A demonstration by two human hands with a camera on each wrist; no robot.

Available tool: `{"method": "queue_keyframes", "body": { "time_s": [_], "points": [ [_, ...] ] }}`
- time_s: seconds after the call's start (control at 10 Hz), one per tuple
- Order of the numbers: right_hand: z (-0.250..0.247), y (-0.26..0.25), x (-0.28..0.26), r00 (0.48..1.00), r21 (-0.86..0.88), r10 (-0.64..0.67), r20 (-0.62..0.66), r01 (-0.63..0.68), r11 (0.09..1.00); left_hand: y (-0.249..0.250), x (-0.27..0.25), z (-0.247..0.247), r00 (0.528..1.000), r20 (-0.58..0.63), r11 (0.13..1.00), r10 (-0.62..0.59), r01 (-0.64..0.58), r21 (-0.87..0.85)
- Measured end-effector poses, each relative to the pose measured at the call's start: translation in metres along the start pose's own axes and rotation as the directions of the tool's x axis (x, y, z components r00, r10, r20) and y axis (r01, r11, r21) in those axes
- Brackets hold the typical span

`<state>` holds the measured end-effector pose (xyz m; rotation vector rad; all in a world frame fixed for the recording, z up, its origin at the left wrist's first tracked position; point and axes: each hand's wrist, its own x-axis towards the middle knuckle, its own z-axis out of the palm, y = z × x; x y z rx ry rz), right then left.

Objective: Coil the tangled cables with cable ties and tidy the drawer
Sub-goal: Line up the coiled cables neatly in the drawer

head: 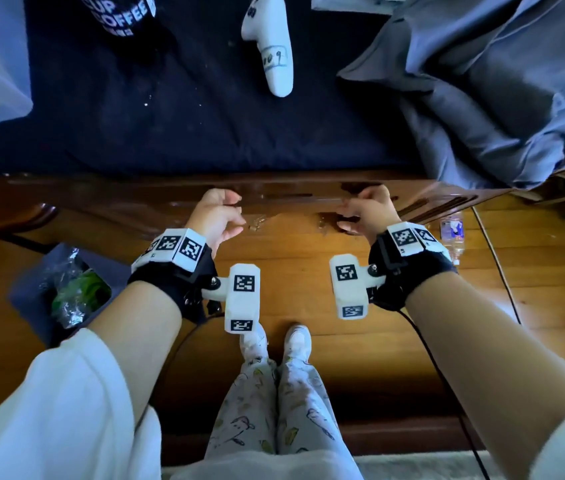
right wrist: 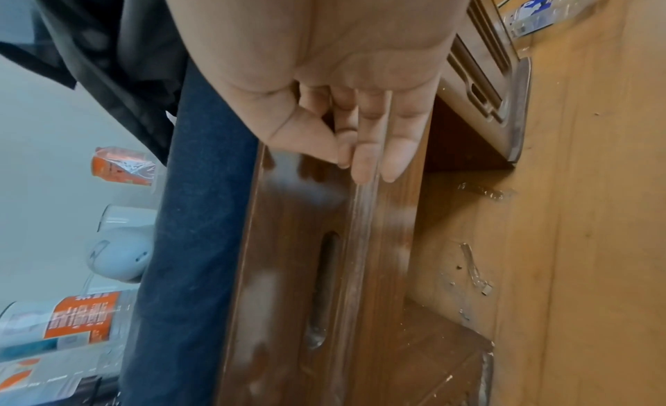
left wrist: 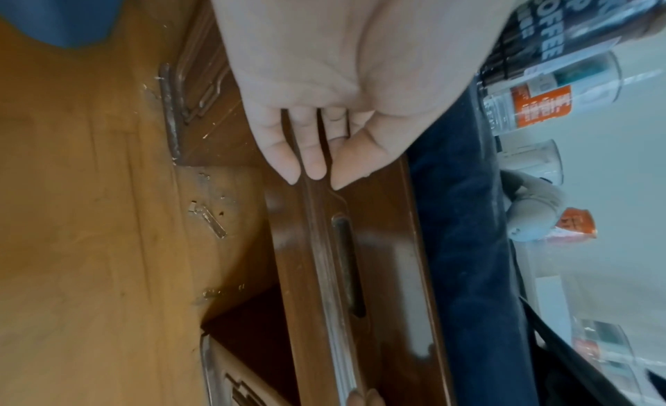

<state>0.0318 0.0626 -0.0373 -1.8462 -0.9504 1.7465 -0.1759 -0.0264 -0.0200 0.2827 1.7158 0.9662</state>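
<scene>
In the middle of the head view the left hand and the right hand reach side by side to the brown wooden drawer front, which runs across the frame just under the edge of the dark blue cloth; both hands hold nothing, fingers loosely curled in the head view. In the left wrist view the fingers lie fairly straight along the drawer's moulded ridge, just above the slot handle at mid-frame; whether they touch the wood I cannot tell. In the right wrist view the fingertips lie likewise on or just over the ridge, above the same slot. No cables show in any view; the drawer's inside is hidden. On the cloth, at top centre of the head view, lies a white controller; a black coffee cup stands at upper left; grey fabric is heaped at upper right. At lower left sits a bin with wrappers; a plastic bottle lies at right on the wooden floor.
</scene>
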Motion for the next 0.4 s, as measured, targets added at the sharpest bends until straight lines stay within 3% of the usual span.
{"method": "queue_keyframes", "body": {
  "time_s": [0.3, 0.4],
  "points": [
    [0.011, -0.027, 0.031, 1.000, 0.076, 0.028, 0.013, -0.029, 0.997, 0.032, 0.023, 0.009, 0.995, -0.023, 0.989, -0.099, 0.095, -0.116],
    [0.015, -0.018, 0.021, 0.999, -0.036, 0.024, 0.041, -0.023, 0.999, 0.030, 0.019, 0.007, 0.989, 0.049, 0.990, -0.141, 0.142, -0.026]
  ]
}}
